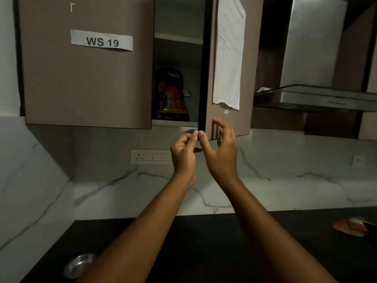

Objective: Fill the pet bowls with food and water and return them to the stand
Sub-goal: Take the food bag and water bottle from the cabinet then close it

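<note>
Red-and-black pet-food bag stands inside the wall cupboard | taupe cupboard door ajar | left hand curled, pinching its lower edge; right hand half-open beside it | steel bowl on the counter, filling looks unstarted.

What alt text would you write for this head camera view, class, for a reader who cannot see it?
Both hands, left hand and right hand, reach the lower edge of an open cabinet door. A pet food bag stands inside; a steel bowl sits on the dark counter.

Dark counter — steel bowl near left, red item far right.
</note>
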The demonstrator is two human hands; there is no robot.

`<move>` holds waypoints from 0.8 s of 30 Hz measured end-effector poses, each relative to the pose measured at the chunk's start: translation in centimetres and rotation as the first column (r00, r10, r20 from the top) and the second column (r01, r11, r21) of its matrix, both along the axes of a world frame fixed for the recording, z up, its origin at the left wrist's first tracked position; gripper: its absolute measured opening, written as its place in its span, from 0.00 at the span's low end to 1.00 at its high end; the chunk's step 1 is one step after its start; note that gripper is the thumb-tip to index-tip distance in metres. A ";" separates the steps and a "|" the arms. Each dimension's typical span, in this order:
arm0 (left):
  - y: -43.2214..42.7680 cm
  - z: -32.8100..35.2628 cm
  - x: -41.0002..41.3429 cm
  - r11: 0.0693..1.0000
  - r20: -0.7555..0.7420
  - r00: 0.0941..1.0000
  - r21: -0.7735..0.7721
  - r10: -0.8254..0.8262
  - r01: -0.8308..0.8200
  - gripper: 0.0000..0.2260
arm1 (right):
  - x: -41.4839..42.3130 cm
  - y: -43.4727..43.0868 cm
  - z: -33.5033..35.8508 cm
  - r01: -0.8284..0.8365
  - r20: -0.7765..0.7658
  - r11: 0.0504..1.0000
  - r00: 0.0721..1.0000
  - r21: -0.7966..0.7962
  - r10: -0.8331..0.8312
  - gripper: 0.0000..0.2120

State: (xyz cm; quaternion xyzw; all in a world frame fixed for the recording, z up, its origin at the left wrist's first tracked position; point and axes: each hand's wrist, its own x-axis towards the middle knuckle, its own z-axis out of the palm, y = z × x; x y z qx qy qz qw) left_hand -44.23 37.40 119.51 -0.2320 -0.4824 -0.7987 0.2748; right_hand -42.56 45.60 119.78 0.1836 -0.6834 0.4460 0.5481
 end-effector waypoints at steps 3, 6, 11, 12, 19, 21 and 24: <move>3.8 0.0 2.7 0.994 -0.113 0.993 -0.101 0.016 -0.028 0.08 | 3.2 4.4 -0.1 -0.044 0.002 0.998 0.999 -0.039 0.044 0.18; 8.0 -0.2 5.2 0.963 -0.246 0.965 -0.227 0.085 -0.143 0.08 | 5.9 8.6 -0.6 -0.069 -0.019 0.994 0.998 -0.079 0.068 0.14; 14.5 0.4 7.9 0.898 -0.409 0.896 -0.310 0.172 -0.313 0.09 | 9.3 14.0 -1.3 0.116 -0.041 0.986 0.992 -0.116 -0.121 0.11; 15.6 0.5 8.1 0.895 -0.406 0.898 -0.319 0.168 -0.312 0.08 | 9.7 14.9 -1.3 0.134 -0.035 0.983 0.990 -0.127 -0.139 0.11; 20.9 0.6 9.0 0.875 -0.436 0.897 -0.400 0.078 -0.271 0.07 | 11.8 20.3 -0.9 0.221 0.083 0.956 0.974 -0.192 -0.209 0.17; 21.2 0.5 9.2 0.876 -0.441 0.896 -0.405 0.061 -0.260 0.06 | 12.2 21.1 -1.0 0.211 0.123 0.962 0.974 -0.174 -0.192 0.19; 20.8 -0.3 9.4 0.889 -0.477 0.878 -0.386 0.035 -0.245 0.08 | 12.7 21.0 -1.8 0.209 0.160 0.966 0.970 -0.154 -0.185 0.28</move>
